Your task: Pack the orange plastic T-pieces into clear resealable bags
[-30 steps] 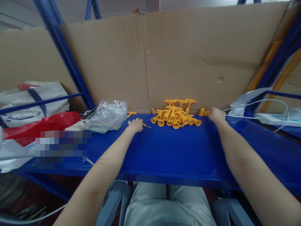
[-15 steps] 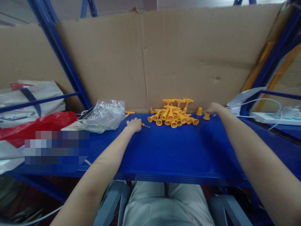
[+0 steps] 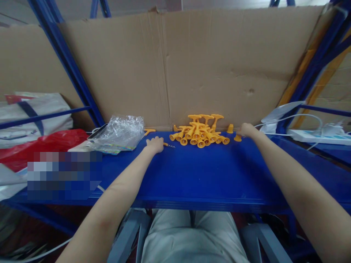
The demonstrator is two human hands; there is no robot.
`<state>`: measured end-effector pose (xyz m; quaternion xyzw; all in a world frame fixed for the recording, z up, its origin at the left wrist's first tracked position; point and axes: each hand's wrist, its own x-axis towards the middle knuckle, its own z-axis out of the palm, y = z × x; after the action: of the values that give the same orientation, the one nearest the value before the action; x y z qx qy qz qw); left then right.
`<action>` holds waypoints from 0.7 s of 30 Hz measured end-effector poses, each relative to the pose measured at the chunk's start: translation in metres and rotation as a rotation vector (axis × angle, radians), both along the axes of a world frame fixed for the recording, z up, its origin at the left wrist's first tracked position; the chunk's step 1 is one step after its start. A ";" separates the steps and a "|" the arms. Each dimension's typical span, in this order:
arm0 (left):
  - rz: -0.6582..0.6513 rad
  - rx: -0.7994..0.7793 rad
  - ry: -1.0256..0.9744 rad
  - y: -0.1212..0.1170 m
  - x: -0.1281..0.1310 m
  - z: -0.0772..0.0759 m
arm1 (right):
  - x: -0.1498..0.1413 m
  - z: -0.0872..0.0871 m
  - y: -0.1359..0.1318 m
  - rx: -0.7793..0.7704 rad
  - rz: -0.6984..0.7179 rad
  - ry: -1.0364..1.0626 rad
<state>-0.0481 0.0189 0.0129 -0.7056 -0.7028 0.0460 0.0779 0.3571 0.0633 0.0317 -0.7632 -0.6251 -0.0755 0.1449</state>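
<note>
My left hand is closed around a corkscrew; its metal spiral sticks out to the right, and the grip is mostly hidden. Behind that hand lies another corkscrew with an orange T-shaped handle. Over on the right, my right hand has its fingers closed on a small orange cone-shaped cup, which is partly covered. A similar orange cup stands just behind it. Between my hands is a pile of orange corkscrews with flared bell-shaped ends, several with T-handles pointing up.
Clear plastic bags lie left of my left hand, near a red plastic bag. A cardboard sheet backs the blue table. At right are a white power strip with cables and a blue post.
The view has shifted slightly. My right hand has come down a little and covers more of the orange cup. My left hand stays on the corkscrew.
</note>
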 end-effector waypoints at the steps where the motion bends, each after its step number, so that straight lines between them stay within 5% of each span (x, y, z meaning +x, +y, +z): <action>1: 0.002 0.003 0.006 0.000 0.000 0.000 | -0.001 -0.002 -0.004 -0.028 -0.009 -0.033; 5: -0.012 0.018 0.024 0.000 -0.001 0.002 | -0.006 -0.013 -0.018 -0.047 -0.077 -0.094; 13: -0.124 0.084 -0.061 0.003 -0.007 0.003 | 0.000 -0.031 -0.024 0.032 -0.063 0.174; 21: -0.168 0.396 -0.399 0.001 0.005 0.007 | 0.002 -0.040 -0.025 -0.088 -0.029 0.205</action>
<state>-0.0434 0.0199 0.0197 -0.7275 -0.6387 -0.2381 0.0779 0.3594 0.0381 -0.0080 -0.7815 -0.5987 0.0285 0.1735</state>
